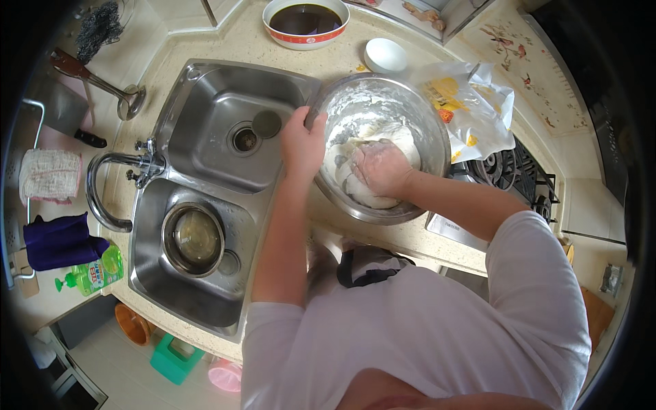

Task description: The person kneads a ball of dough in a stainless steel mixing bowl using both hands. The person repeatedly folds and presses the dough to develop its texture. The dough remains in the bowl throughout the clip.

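Note:
A large stainless steel mixing bowl (435,123) sits on the countertop, just right of the sink, its inner wall smeared with flour and dough. My left hand (303,146) grips its left rim, the thumb raised beside the edge. Inside, a pale lump of dough (376,197) covers the bottom. My right hand (382,166) is pressed into this dough, floury over the knuckles, with the fingertips partly buried from sight.
Left of the bowl is a double steel sink (205,120) with a chrome faucet (100,205); a metal pot (166,241) stands in its near basin. Behind are a bowl of dark liquid (306,20) and a small white bowl (385,55). A plastic bag (474,110) lies beside the gas stove (497,169).

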{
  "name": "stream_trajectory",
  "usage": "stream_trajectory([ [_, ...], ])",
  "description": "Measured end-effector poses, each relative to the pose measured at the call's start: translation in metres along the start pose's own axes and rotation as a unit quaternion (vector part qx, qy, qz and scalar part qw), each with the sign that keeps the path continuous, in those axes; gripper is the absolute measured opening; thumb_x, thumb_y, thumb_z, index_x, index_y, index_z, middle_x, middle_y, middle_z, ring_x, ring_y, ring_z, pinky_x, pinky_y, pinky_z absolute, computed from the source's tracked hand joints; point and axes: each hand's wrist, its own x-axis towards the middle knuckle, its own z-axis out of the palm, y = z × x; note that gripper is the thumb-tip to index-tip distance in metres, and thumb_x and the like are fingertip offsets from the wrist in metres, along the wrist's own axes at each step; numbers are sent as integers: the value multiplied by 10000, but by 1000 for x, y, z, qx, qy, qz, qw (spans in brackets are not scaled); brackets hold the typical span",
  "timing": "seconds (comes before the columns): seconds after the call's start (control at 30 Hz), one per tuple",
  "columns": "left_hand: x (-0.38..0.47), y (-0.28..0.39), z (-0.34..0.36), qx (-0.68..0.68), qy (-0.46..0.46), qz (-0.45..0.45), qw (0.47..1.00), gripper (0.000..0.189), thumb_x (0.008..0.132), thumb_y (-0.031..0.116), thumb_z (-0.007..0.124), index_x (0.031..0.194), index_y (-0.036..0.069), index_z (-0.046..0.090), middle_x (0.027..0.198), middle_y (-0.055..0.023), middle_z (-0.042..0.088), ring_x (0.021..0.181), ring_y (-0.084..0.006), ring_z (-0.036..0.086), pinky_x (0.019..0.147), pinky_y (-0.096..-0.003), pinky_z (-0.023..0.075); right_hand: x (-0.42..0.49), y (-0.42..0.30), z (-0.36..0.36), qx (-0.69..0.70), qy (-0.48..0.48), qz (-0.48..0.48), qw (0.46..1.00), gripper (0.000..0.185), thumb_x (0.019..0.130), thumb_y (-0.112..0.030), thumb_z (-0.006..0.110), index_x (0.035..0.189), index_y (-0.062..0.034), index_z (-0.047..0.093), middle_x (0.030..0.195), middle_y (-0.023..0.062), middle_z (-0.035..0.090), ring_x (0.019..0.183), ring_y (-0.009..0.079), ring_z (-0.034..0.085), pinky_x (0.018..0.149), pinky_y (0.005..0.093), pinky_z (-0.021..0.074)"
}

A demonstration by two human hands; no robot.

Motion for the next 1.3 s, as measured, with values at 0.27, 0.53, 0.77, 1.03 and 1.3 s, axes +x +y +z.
stream_trajectory([
  [0.27,-2,-10,1,-30,-1,22,999,338,877,235,636,1087,-29,620,911,-210,672,835,-336,649,767,-382,493,31,6,13,90,76,-157,981,261,836,-303,571,924,-67,635,858,115,652,903,295,605,866,443,429],
  [0.53,-7,-7,5,-51,4,22,998,314,880,201,627,1096,-25,611,916,-210,665,835,-330,644,778,-379,490,86,23,28,94,105,-55,988,357,840,-342,529,664,-64,668,724,150,660,667,331,625,661,448,484],
  [0.77,-29,2,-4,30,24,42,998,277,907,196,589,1089,-12,602,903,-176,664,819,-294,636,770,-367,483,76,11,8,178,168,30,969,395,874,-377,500,720,-69,694,815,171,684,778,336,656,718,448,511],
  [1.03,-48,-1,1,16,64,30,997,281,917,211,581,1102,0,585,943,-164,663,854,-295,630,793,-365,474,45,70,-7,219,3,196,956,548,953,-528,432,1003,-41,677,982,222,661,959,346,635,871,438,492],
  [1.3,-43,-16,2,-8,61,6,998,310,916,233,598,1126,5,590,976,-164,663,898,-309,634,815,-378,473,-34,1,-46,317,-53,133,937,592,957,-534,445,921,5,687,1006,244,656,953,353,633,914,424,473],
])
